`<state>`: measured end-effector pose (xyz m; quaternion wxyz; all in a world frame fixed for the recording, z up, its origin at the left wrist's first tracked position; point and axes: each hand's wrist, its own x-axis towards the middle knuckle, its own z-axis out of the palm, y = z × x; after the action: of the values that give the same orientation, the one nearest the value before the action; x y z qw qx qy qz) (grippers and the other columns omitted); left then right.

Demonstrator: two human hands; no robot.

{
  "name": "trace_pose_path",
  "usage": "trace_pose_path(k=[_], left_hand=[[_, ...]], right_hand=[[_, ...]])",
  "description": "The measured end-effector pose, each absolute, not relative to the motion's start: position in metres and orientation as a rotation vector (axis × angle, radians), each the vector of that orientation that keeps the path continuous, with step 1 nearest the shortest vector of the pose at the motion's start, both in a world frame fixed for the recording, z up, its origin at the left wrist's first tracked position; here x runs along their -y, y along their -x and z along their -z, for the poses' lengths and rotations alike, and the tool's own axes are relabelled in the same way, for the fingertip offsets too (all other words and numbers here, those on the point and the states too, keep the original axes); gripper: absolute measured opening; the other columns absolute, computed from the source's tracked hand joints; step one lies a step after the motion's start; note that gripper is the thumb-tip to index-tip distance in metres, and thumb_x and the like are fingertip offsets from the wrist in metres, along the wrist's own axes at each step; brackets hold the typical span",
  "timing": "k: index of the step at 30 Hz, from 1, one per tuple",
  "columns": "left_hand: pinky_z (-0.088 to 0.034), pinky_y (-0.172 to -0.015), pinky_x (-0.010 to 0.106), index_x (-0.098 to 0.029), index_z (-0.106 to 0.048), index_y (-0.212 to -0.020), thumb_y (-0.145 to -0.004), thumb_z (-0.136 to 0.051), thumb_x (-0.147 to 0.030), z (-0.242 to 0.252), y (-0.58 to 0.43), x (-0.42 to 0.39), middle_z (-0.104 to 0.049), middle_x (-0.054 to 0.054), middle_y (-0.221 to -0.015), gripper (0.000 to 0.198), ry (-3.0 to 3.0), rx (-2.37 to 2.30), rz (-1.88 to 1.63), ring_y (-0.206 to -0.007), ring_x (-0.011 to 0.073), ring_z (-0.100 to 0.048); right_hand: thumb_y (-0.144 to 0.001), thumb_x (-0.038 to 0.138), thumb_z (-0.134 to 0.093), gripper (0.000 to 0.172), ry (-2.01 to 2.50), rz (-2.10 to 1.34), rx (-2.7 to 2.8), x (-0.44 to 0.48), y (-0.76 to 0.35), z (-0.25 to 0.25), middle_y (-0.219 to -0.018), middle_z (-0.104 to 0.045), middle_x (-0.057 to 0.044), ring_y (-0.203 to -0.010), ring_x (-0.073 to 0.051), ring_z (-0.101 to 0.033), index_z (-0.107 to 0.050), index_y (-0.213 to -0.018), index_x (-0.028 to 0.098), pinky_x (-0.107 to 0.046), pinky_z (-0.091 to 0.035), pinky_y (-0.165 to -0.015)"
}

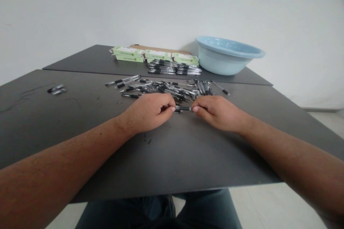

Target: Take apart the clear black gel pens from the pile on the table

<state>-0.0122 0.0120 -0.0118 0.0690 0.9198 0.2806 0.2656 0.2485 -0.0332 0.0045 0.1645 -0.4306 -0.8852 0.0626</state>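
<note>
Pinching a black pen [184, 108] by its two ends, the left hand [149, 112] and right hand [219, 111] are holding it low over the table [80, 121], a loose scatter of pens [172, 88] lying just beyond, a tidier stack [174, 67] sitting by the green boxes [156, 55].

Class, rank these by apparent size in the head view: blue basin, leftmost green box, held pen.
1. Basin
2. Green box
3. Pen, only partly visible

The pen is nearest the camera yet looks smallest, so the order seems safe.
</note>
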Motion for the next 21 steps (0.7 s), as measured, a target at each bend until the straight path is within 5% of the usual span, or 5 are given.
trace_pose_path(k=[5, 10, 15, 21], left_hand=[[-0.042, -0.067, 0.026, -0.019, -0.068, -0.092, -0.090, -0.058, -0.023, 0.0119, 0.0120, -0.0118, -0.071, -0.001, -0.082, 0.012, -2.770, -0.841, -0.803, -0.074, 0.0148, -0.065], [-0.042, -0.067, 0.026, -0.019, -0.068, -0.091, -0.090, -0.058, -0.023, 0.0119, 0.0113, -0.0122, -0.071, -0.001, -0.081, 0.011, -2.762, -0.849, -0.803, -0.074, 0.0148, -0.065], [-0.042, -0.066, 0.026, -0.020, -0.068, -0.093, -0.090, -0.058, -0.023, 0.0117, 0.0114, -0.0122, -0.071, -0.001, -0.082, 0.011, -2.761, -0.845, -0.797, -0.074, 0.0146, -0.065], [-0.042, -0.066, 0.026, -0.019, -0.068, -0.092, -0.091, -0.057, -0.024, 0.0115, 0.0114, -0.0111, -0.071, -0.001, -0.082, 0.012, -2.767, -0.846, -0.800, -0.073, 0.0149, -0.065]], right_hand=[[-0.089, 0.024, -0.062, 0.011, 1.282, -0.234, 2.410, 0.0345, -0.2477, -0.0054, -0.081, -0.068, 0.000, -0.071, -0.014, -0.063, -0.063, -0.100, 0.019, -0.024, -0.044, -0.066], [-0.098, 0.025, -0.049, 0.019, 1.196, -0.163, 2.525, 0.0325, -0.2484, -0.0042, -0.094, -0.072, -0.005, -0.086, -0.018, -0.066, -0.066, -0.100, 0.018, -0.029, -0.046, -0.079], [-0.092, 0.027, -0.060, 0.013, 1.278, -0.210, 2.411, 0.0334, -0.2486, -0.0041, -0.087, -0.071, -0.003, -0.075, -0.016, -0.065, -0.064, -0.101, 0.019, -0.026, -0.045, -0.069], [-0.101, 0.029, -0.046, 0.024, 1.228, -0.201, 2.515, 0.0338, -0.2474, -0.0063, -0.090, -0.073, -0.006, -0.083, -0.018, -0.066, -0.067, -0.098, 0.018, -0.029, -0.046, -0.076]])
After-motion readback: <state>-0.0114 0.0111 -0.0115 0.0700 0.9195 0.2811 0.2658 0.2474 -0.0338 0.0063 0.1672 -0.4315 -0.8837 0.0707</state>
